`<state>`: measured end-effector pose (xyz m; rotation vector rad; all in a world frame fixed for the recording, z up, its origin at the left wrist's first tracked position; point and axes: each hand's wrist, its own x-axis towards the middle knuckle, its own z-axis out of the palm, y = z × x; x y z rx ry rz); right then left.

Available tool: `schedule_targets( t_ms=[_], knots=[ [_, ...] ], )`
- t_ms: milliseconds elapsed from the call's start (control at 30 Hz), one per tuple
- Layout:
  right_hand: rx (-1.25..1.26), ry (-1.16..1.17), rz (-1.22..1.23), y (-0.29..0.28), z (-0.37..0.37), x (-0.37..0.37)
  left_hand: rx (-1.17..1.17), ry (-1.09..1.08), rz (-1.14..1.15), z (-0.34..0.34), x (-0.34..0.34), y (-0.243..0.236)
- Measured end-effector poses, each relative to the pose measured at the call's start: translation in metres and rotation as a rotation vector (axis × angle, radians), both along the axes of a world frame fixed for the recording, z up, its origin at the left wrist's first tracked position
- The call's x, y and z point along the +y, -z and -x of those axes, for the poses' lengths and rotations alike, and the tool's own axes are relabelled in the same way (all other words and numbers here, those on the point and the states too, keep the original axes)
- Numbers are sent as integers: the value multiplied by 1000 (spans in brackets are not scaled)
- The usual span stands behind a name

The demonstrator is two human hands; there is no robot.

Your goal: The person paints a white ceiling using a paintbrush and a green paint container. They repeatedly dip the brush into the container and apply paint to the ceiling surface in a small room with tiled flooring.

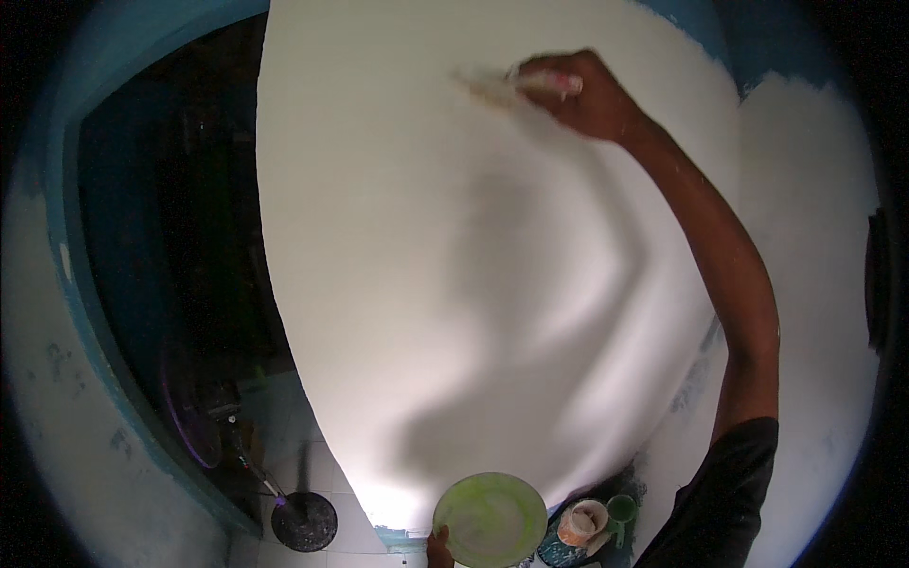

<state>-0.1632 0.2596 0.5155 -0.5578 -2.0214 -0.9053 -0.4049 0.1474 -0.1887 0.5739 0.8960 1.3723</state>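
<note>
My right hand [587,95] is raised high, its fingers closed around the handle of a paintbrush [485,87]. The brush is blurred, and its pale bristles point left at the white-painted wall [379,237]; whether they touch it I cannot tell. Down at the lower edge, my left hand [440,549] grips the left rim of a round light-green plate [492,516]. White smears cover the plate's inside. Most of the left hand is hidden behind it.
Right of the plate stand a white-and-orange paint tub [579,521] and a green cup with a handle [621,511]. At left, a pedestal fan [303,521] stands by a dark doorway [170,237] with a blue frame. Another wall [805,237] meets at right.
</note>
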Motion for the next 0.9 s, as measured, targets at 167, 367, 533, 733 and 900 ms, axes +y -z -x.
schedule_targets(
  t_ms=[167,367,533,733,900],
  knots=[
    [127,-24,-440,-23,-30,26,17,-22,12,-39,0,4],
    [-122,159,-443,38,-115,34,24,-57,-15,-120,4,14],
    [-366,-95,50,65,-121,-55,32,-98,-10,-163,-28,4],
    [-238,95,286,-9,-179,-118,95,-98,-73,-210,-51,14],
    [-17,37,116,-71,-186,-115,132,-63,-74,-189,-65,40]
  ],
)
